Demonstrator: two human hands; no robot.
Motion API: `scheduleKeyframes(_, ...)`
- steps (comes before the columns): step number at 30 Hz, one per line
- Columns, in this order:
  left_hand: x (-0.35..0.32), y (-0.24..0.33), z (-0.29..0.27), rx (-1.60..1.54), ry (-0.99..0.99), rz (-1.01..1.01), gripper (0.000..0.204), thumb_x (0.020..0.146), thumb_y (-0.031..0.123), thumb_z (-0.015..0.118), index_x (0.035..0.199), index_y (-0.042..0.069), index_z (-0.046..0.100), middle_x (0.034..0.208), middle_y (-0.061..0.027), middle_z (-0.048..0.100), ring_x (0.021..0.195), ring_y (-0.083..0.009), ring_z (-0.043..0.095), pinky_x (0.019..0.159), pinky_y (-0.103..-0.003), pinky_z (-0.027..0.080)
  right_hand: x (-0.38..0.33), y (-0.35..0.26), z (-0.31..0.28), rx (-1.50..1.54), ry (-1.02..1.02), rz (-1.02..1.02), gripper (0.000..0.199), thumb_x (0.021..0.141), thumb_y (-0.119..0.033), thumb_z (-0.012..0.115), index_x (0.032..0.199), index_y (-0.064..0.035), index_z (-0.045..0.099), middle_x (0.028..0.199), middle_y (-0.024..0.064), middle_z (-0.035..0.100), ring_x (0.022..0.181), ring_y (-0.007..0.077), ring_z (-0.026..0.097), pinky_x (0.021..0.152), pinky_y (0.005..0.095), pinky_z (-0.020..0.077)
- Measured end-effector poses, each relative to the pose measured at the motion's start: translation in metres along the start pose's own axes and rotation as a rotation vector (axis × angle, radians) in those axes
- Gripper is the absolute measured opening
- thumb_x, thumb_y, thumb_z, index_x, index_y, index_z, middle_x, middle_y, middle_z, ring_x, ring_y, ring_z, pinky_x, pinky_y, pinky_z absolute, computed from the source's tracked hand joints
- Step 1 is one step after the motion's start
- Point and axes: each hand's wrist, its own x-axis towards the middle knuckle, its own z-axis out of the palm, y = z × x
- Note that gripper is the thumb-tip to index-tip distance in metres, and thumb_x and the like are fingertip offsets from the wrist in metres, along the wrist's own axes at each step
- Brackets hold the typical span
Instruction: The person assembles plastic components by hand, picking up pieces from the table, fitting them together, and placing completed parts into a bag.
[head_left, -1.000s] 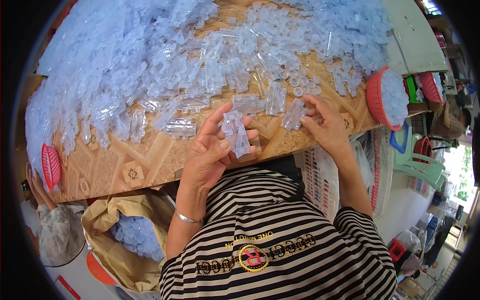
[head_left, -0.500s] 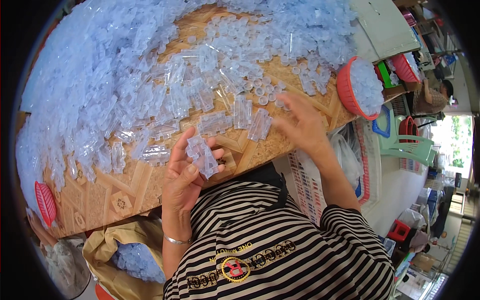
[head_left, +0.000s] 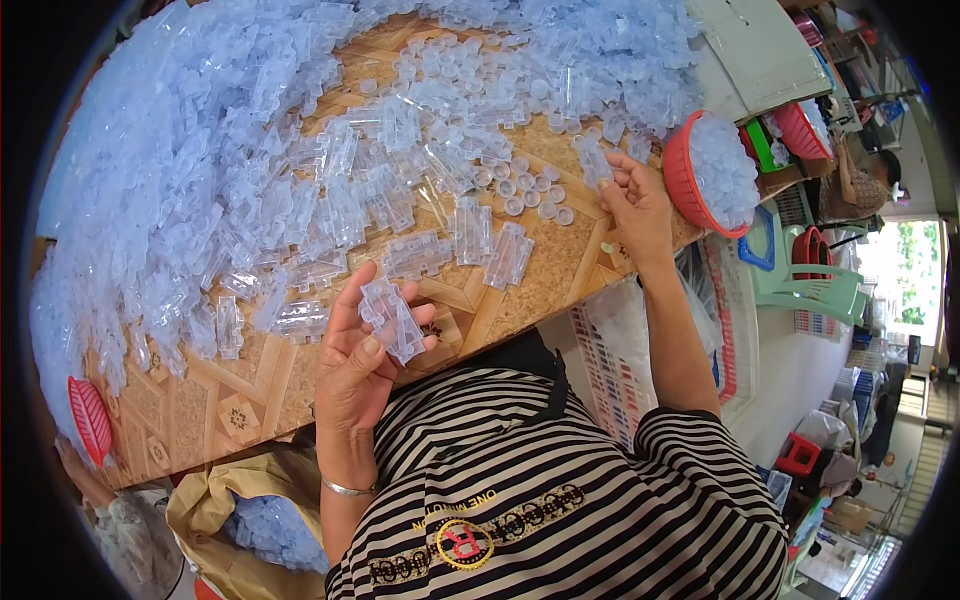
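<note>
My left hand is closed around a clear plastic piece with notched edges, its thumb pressed on the near side. Farther right, my right hand reaches over the tabletop and pinches the end of another clear plastic piece between thumb and fingers. Small round clear caps lie in a loose group just left of that hand. Between my hands, several similar clear pieces rest flat near the table edge.
A large heap of clear plastic parts covers the far and left of the wood-patterned table. At right stands a red basket full of clear parts. A smaller red basket sits at left, above a brown sack. Another person's arm shows there.
My right hand has moved right and away from me, and now grips a clear piece on the table. My left hand keeps its piece, shifted slightly left in view.
</note>
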Motion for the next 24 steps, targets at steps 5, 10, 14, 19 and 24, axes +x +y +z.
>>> scheduleKeyframes(5,0.000,0.000,0.002,-0.007,-0.012,0.000,0.075,0.081,0.013,0.069,0.144,0.008,0.028,0.132,-0.0250,0.046,0.114,-0.0348,0.056,0.089,-0.045,0.052,-0.008,-0.008,0.000,0.220,-0.050,0.229,0.035,0.089,-0.005,0.056,0.123,0.0012,0.049,0.093,0.0046,0.063,0.074,0.0088,0.060,0.067,0.0217,0.0515)
scheduleKeyframes(10,-0.001,0.000,0.001,0.006,-0.013,0.001,0.076,0.081,0.013,0.069,0.144,0.008,0.027,0.132,-0.0249,0.046,0.114,-0.0350,0.056,0.089,-0.045,0.052,-0.011,-0.001,-0.005,0.158,-0.016,0.304,0.038,0.090,-0.007,0.058,0.125,0.0014,0.045,0.090,0.0048,0.063,0.074,0.0095,0.062,0.066,0.0216,0.0523)
scheduleKeyframes(14,-0.002,0.001,0.002,-0.004,-0.014,0.002,0.076,0.081,0.013,0.069,0.144,0.008,0.027,0.132,-0.0247,0.046,0.114,-0.0349,0.056,0.089,-0.045,0.053,-0.013,-0.013,-0.014,-0.250,-0.118,0.382,0.044,0.084,-0.013,0.064,0.123,0.0012,0.049,0.092,0.0099,0.064,0.075,0.0134,0.064,0.061,0.0236,0.0511)
scheduleKeyframes(19,0.001,0.000,0.003,-0.008,-0.020,-0.004,0.076,0.081,0.013,0.069,0.144,0.008,0.027,0.131,-0.0241,0.047,0.113,-0.0349,0.056,0.089,-0.045,0.053,-0.008,-0.031,-0.030,-0.788,-0.205,0.092,0.060,0.075,-0.022,0.071,0.127,-0.0020,0.047,0.103,0.0154,0.062,0.092,0.0281,0.063,0.077,0.0357,0.0514)
scheduleKeyframes(24,-0.002,0.001,0.004,-0.012,-0.016,-0.013,0.075,0.081,0.013,0.069,0.144,0.009,0.027,0.132,-0.0232,0.047,0.114,-0.0354,0.055,0.089,-0.046,0.052,0.014,-0.023,-0.020,-0.879,-0.428,-0.497,0.070,0.069,-0.023,0.071,0.131,-0.0039,0.045,0.127,0.0218,0.051,0.120,0.0368,0.045,0.102,0.0420,0.0371)
